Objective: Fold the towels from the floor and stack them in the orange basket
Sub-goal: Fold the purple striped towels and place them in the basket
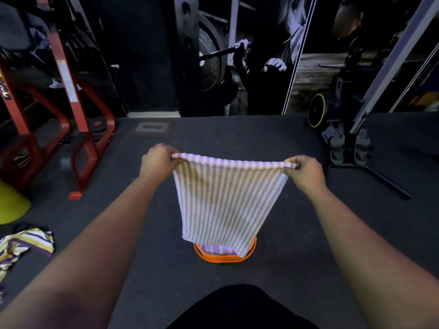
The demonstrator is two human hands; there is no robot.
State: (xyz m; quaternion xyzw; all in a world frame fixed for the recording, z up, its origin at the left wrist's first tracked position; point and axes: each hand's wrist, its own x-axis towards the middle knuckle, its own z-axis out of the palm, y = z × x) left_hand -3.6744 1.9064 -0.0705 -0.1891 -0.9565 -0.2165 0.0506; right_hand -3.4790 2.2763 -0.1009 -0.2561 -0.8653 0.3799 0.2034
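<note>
A purple-and-white striped towel (225,200) hangs stretched between my two hands in the middle of the view. My left hand (158,160) pinches its top left corner and my right hand (305,170) pinches its top right corner. The towel's lower edge hangs over the orange basket (223,257), which stands on the dark floor and is mostly hidden behind the cloth. A folded purple striped towel (217,249) shows inside the basket. Another crumpled striped towel (21,245) in purple, yellow and white lies on the floor at the far left.
A red metal gym frame (78,129) stands at the left, with a yellow-green object (11,205) beside it. A weight machine base and stand legs (356,148) are at the right. A dark wall with posters runs behind. Dark rubber floor (237,134) surrounds the basket.
</note>
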